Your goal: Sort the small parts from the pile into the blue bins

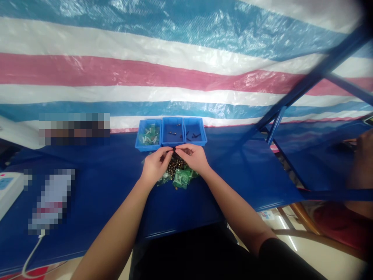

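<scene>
My left hand [155, 163] and my right hand [194, 156] meet fingertip to fingertip over a small pile of dark and brass-coloured parts [174, 165] lying on green plastic bags [182, 178]. Both hands pinch something tiny and dark between them; I cannot make out what it is. Just behind the hands stand three joined blue bins [171, 144]: the left one holds pale greenish pieces [149, 135], the middle and right ones hold a few small dark parts [175, 134].
The table is covered with blue sheeting [101, 186], and a striped tarp [175, 77] hangs behind it. A white device [8, 186] with a cable sits at the far left. A blue metal frame [279, 112] rises at right, where another person's hand [364, 155] shows.
</scene>
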A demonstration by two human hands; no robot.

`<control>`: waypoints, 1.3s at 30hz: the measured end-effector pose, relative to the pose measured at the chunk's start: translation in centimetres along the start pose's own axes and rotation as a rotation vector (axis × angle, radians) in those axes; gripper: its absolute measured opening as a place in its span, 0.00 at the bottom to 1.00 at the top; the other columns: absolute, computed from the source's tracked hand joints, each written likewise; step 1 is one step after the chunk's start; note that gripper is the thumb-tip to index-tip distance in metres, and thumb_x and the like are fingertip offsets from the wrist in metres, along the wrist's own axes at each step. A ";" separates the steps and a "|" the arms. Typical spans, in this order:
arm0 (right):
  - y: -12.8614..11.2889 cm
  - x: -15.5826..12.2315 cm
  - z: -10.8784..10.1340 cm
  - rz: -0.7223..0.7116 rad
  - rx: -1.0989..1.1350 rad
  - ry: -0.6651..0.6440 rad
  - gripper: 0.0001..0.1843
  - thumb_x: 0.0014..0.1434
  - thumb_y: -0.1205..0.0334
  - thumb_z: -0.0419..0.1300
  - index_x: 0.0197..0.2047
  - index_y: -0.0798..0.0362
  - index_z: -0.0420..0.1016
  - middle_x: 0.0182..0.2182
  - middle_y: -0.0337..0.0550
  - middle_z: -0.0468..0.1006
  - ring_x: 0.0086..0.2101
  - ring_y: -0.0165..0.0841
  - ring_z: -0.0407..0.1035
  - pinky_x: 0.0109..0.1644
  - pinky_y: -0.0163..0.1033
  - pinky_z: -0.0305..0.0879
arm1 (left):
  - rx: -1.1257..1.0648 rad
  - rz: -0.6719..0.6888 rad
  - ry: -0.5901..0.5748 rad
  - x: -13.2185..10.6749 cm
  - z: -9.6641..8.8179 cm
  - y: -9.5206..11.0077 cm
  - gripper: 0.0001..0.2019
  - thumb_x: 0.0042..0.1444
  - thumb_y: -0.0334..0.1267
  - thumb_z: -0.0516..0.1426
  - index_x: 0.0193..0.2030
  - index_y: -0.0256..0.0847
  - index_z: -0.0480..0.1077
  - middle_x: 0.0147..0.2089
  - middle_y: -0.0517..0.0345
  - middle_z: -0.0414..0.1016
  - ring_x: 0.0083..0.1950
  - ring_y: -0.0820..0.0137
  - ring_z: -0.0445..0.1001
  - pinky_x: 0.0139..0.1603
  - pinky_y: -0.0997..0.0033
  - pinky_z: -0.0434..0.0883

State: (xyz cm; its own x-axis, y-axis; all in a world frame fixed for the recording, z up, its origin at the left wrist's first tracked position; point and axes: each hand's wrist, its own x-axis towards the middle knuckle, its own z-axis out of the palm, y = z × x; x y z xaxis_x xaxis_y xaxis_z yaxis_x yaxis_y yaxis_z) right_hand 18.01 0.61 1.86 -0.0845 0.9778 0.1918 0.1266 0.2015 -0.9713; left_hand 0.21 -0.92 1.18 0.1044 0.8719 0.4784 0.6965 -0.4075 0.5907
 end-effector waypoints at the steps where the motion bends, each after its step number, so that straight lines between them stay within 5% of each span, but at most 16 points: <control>1: 0.0 0.0 0.0 0.004 -0.002 -0.002 0.12 0.56 0.54 0.65 0.40 0.50 0.83 0.36 0.44 0.84 0.35 0.35 0.77 0.42 0.40 0.74 | 0.002 0.000 -0.001 0.0 0.0 0.0 0.13 0.64 0.46 0.54 0.48 0.42 0.74 0.29 0.62 0.77 0.27 0.75 0.73 0.32 0.77 0.68; 10: -0.5 -0.1 -0.1 -0.002 0.000 -0.011 0.13 0.55 0.55 0.65 0.42 0.52 0.82 0.35 0.44 0.84 0.34 0.33 0.76 0.39 0.37 0.73 | -0.020 -0.016 -0.044 0.0 -0.2 0.0 0.13 0.65 0.45 0.53 0.46 0.41 0.75 0.35 0.59 0.80 0.32 0.74 0.76 0.34 0.78 0.68; 39: -0.1 0.0 -0.1 -0.011 0.022 0.012 0.12 0.55 0.55 0.65 0.41 0.52 0.81 0.35 0.45 0.83 0.33 0.33 0.75 0.37 0.38 0.72 | -0.020 -0.011 -0.005 0.1 -0.1 0.1 0.12 0.63 0.44 0.55 0.47 0.43 0.74 0.28 0.65 0.74 0.28 0.76 0.72 0.35 0.78 0.67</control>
State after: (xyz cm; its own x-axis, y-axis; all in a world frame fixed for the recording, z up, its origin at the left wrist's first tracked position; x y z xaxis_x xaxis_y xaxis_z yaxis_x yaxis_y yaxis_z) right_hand 18.05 0.63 2.01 -0.0739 0.9763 0.2036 0.1041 0.2106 -0.9720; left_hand 0.25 -0.88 1.31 0.1006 0.8777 0.4686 0.6829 -0.4034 0.6090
